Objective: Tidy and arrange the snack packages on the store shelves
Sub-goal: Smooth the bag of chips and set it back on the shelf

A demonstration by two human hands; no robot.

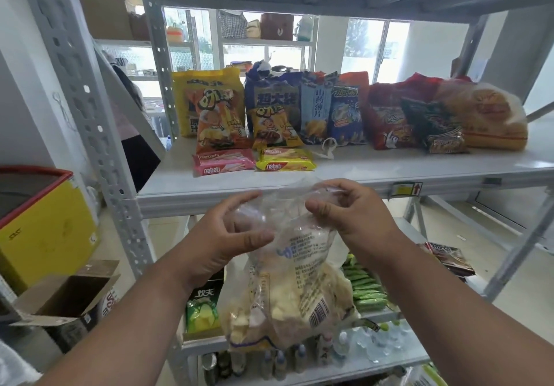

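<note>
A clear plastic snack bag with pale yellow pieces, printed text and a barcode hangs in front of the shelf unit, held up by its crumpled top just below the edge of the middle shelf. The left hand sits at the bag's 10 o'clock, thumb and fingers curled around the loose upper film, partly closed on it. The right hand is at the bag's 1 o'clock, pinching the top of the film between thumb and fingertips.

At 12 o'clock from the bag, near the front of the middle shelf, lie two flat wafer packs side by side: a pink nabati pack on the left and a yellow nabati pack just beside it. Behind them stands a row of upright bags: a big yellow chip bag with an orange chip bag leaning on it, a dark blue bag, a light blue yam-chip bag, a red bag, a dark small pack and a clear bread bag at the far right.

At 4 o'clock from the held bag, on the lower shelf, lies a stack of green packs. At 9 o'clock, off the shelf unit, sit an open cardboard box and a yellow box.
</note>
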